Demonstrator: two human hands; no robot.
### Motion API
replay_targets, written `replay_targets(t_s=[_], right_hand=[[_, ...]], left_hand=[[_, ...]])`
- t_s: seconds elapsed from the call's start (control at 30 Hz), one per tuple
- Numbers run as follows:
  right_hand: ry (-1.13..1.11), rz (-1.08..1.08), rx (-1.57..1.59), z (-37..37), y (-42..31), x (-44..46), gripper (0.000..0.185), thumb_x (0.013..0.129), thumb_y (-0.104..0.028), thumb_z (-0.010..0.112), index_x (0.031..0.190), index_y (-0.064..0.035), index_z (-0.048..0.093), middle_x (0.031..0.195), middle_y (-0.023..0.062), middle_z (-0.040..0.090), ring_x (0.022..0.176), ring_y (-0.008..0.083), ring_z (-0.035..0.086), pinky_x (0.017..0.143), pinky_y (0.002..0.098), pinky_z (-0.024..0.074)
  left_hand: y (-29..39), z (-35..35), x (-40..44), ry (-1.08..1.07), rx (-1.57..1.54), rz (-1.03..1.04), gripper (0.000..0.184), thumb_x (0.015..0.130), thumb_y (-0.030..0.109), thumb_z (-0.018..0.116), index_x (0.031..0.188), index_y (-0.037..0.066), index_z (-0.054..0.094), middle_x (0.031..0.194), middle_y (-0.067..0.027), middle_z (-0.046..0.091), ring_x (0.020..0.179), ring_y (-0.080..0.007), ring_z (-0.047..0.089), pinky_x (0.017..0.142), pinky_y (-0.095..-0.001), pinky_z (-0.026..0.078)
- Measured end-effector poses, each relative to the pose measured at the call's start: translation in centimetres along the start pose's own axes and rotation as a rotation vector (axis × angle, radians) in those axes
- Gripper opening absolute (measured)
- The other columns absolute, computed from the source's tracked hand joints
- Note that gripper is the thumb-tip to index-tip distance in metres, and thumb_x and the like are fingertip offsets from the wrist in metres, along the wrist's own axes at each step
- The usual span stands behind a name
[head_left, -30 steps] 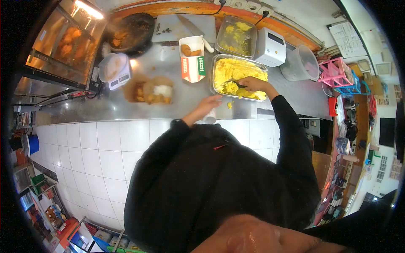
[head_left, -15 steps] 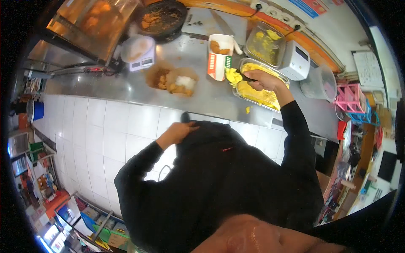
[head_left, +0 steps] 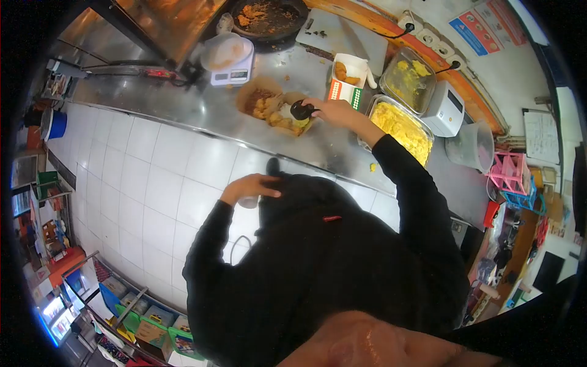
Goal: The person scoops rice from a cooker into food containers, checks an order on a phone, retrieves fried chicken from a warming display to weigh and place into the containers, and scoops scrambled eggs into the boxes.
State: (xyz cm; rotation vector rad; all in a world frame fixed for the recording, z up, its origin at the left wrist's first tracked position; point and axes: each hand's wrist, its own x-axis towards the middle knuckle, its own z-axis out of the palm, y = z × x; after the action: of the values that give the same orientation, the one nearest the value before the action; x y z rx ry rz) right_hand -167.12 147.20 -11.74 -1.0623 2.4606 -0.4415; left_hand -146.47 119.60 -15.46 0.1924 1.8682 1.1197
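Note:
My right hand [head_left: 337,112] is closed around the handle of a black serving spoon [head_left: 302,110]. The spoon's bowl is tipped over a brown paper box [head_left: 313,129] that holds white rice and fried pieces. Some yellow food [head_left: 301,122] shows in that box just under the spoon. Touching it on the left is a second brown box [head_left: 249,101] with browned food. Right of my hand stands a clear tub of yellow scrambled egg [head_left: 400,131]. My left hand [head_left: 252,187] hangs by my clothing below the counter edge, fingers stretched out, holding nothing.
A white and red-green carton [head_left: 345,92] with fried pieces stands behind my right hand. Along the back are a kitchen scale [head_left: 232,72], a dark pan [head_left: 269,24], a knife [head_left: 361,40] on a cutting board, another clear tub [head_left: 408,82] and a white device [head_left: 445,110].
My right hand has moved left with the spoon, from the egg tub to the rice box, and yellow food now shows there. My head view has shifted slightly. My left hand's fingers are straighter.

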Motion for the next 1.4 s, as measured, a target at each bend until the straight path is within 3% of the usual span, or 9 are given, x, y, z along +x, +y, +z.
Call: replay_targets(t_s=[0.17, 0.27, 0.37, 0.57, 1.0, 1.1, 1.17, 1.27, 1.4], right_hand=[[0.17, 0.213, 1.024, -1.0, 0.3, -4.1, 0.029, 0.097, -0.034, 0.05, 0.119, -0.0161, 0.049, 0.062, -0.0006, 0.047, 0.051, 0.013, 0.046, 0.047, 0.0252, 0.0349], [-0.118, 0.305, 1.921, -0.4, 5.1, -8.4, 0.02, 0.099, -0.033, 0.047, 0.102, -0.0137, 0.049, 0.061, -0.0064, 0.037, 0.048, 0.0053, 0.029, 0.043, 0.0201, 0.0233], [0.17, 0.344, 2.175, -0.8, 5.5, -15.1, 0.02, 0.099, -0.033, 0.047, 0.089, -0.0154, 0.044, 0.061, -0.0055, 0.036, 0.047, 0.005, 0.027, 0.041, 0.0207, 0.0203], [0.748, 0.598, 1.987, 0.5, 5.7, -26.8, 0.016, 0.099, -0.03, 0.046, 0.092, -0.0158, 0.044, 0.062, -0.004, 0.04, 0.046, 0.0051, 0.028, 0.039, 0.0201, 0.0215], [0.779, 0.998, 0.973, 7.9, 2.4, -26.5, 0.035, 0.095, -0.033, 0.053, 0.123, -0.0123, 0.05, 0.062, -0.0024, 0.048, 0.049, 0.006, 0.039, 0.041, 0.0234, 0.0283], [1.09, 0.823, 0.902, 11.4, 4.5, -22.8, 0.035, 0.095, -0.027, 0.052, 0.124, -0.0063, 0.047, 0.066, 0.0052, 0.056, 0.052, 0.0129, 0.047, 0.048, 0.0296, 0.0391], [1.21, 0.772, 0.419, 13.7, 6.3, -20.0, 0.038, 0.095, -0.023, 0.051, 0.127, -0.0052, 0.043, 0.079, 0.0235, 0.064, 0.071, 0.0401, 0.063, 0.062, 0.0469, 0.047], [1.046, 1.015, 0.439, 11.9, 4.5, -18.4, 0.042, 0.095, -0.024, 0.048, 0.131, -0.0056, 0.037, 0.084, 0.0307, 0.062, 0.079, 0.0497, 0.059, 0.066, 0.0553, 0.045], [0.93, 1.048, 0.347, 10.7, 3.4, -18.3, 0.043, 0.096, -0.028, 0.046, 0.132, -0.0069, 0.035, 0.079, 0.0284, 0.063, 0.074, 0.0474, 0.06, 0.065, 0.0557, 0.0454]], left_hand=[[-0.1, -0.8, 0.4, 0.135, 0.32, 0.036, 0.062, 0.074, 0.039, 0.075, 0.126, 0.01, 0.058, 0.117, -0.0184, 0.062, 0.112, -0.0317, 0.058, 0.095, -0.0374, 0.044], [2.8, -0.3, 3.3, 0.191, 0.345, 0.201, 0.051, 0.076, 0.036, 0.074, 0.118, 0.009, 0.063, 0.114, -0.0161, 0.064, 0.108, -0.0308, 0.059, 0.092, -0.0365, 0.046], [8.4, 1.8, 7.9, 0.168, 0.171, 0.472, 0.033, 0.078, 0.032, 0.072, 0.101, 0.008, 0.069, 0.101, -0.0105, 0.069, 0.097, -0.026, 0.064, 0.085, -0.0356, 0.049], [19.6, 6.0, 17.6, 0.631, 0.503, 0.799, 0.027, 0.075, 0.029, 0.071, 0.092, 0.009, 0.065, 0.084, -0.0073, 0.062, 0.075, -0.03, 0.064, 0.065, -0.0404, 0.051], [25.9, 7.4, 26.7, 0.53, 1.1, 0.836, 0.013, 0.068, 0.015, 0.066, 0.078, 0.008, 0.068, 0.076, -0.0097, 0.064, 0.069, -0.0286, 0.066, 0.058, -0.0396, 0.052], [26.1, 7.1, 25.7, 0.534, 1.012, 0.798, 0.012, 0.07, 0.018, 0.066, 0.078, 0.01, 0.068, 0.073, -0.0081, 0.064, 0.07, -0.0276, 0.066, 0.059, -0.0396, 0.052], [24.9, 7.1, 25.2, 0.499, 0.899, 0.729, 0.016, 0.072, 0.023, 0.067, 0.081, 0.01, 0.069, 0.078, -0.0076, 0.066, 0.072, -0.028, 0.065, 0.061, -0.0385, 0.052], [21.7, 6.8, 22.9, 0.606, 0.482, 0.809, 0.019, 0.077, 0.026, 0.065, 0.084, 0.009, 0.069, 0.081, -0.0075, 0.067, 0.068, -0.0236, 0.064, 0.058, -0.0364, 0.05], [15.6, 8.9, 22.6, 0.592, -0.304, 0.484, 0.022, 0.084, 0.025, 0.06, 0.097, 0.008, 0.066, 0.09, -0.0095, 0.068, 0.06, -0.0171, 0.059, 0.056, -0.0335, 0.048]])
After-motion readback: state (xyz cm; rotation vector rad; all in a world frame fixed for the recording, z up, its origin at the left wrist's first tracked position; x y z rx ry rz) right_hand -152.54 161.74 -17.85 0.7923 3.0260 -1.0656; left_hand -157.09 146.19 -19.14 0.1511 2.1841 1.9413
